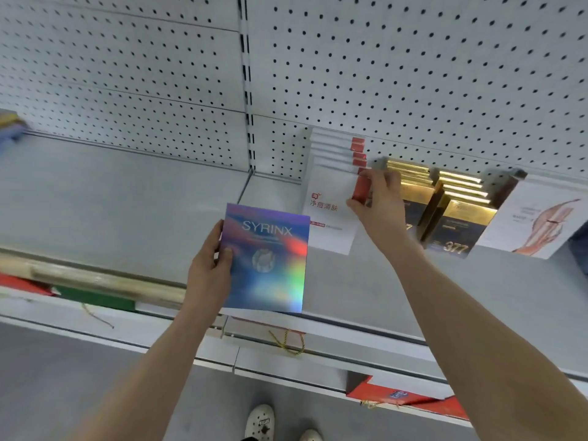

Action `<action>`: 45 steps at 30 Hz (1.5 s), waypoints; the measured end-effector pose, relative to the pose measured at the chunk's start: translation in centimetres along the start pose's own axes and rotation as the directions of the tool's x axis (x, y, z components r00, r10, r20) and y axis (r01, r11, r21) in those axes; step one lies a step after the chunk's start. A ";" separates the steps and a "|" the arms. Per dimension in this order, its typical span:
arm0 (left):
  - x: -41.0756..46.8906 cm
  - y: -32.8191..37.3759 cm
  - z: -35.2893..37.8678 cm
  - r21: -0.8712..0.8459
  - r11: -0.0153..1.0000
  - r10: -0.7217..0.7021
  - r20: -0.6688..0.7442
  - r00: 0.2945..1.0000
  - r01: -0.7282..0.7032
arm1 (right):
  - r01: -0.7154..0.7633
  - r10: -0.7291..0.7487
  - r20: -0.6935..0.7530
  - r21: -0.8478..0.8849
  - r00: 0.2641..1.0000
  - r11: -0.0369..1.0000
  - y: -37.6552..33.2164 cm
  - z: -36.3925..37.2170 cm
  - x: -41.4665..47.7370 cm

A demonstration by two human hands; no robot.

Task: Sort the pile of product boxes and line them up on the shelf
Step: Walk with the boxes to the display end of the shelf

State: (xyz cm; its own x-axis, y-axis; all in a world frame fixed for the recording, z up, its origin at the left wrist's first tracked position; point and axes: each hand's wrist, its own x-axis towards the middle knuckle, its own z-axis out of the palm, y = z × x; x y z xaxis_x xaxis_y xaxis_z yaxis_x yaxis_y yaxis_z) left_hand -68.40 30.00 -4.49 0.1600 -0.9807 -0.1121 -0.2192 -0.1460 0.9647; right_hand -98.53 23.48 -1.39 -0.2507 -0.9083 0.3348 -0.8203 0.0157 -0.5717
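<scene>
My left hand (211, 265) holds a shiny blue holographic box marked SYRINX (267, 259) upright by its left edge, above the front of the grey shelf (127, 198). My right hand (378, 198) pinches the top right corner of the front white box with a red tab (331, 214), which stands in a row of like white boxes (334, 148) against the pegboard. To the right stand rows of gold and dark boxes marked 377 (458, 224), then a white box with a reddish drawing (537, 218).
The white pegboard back wall (413, 74) has a slotted upright (246, 90). Coloured things sit at the shelf's far left (11, 125). Lower shelves hold red and green boxes (95, 297) and a red box with gold cord (407, 396). My shoes (259, 421) show on the floor.
</scene>
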 end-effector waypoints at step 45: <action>-21.9 18.6 61.7 0.114 0.223 0.597 0.769 0.228 -0.968 | -0.259 0.236 -0.107 -0.399 0.966 0.880 43.9 -47.3 -18.5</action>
State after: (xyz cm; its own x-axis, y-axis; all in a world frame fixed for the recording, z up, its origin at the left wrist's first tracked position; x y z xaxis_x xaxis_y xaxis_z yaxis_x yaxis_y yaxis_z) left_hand -135.33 40.72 1.15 -0.8346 -0.4108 0.3670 -0.3138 0.9022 0.2960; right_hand -154.23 60.73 2.69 -0.4908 -0.8289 0.2684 -0.8616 0.4160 -0.2907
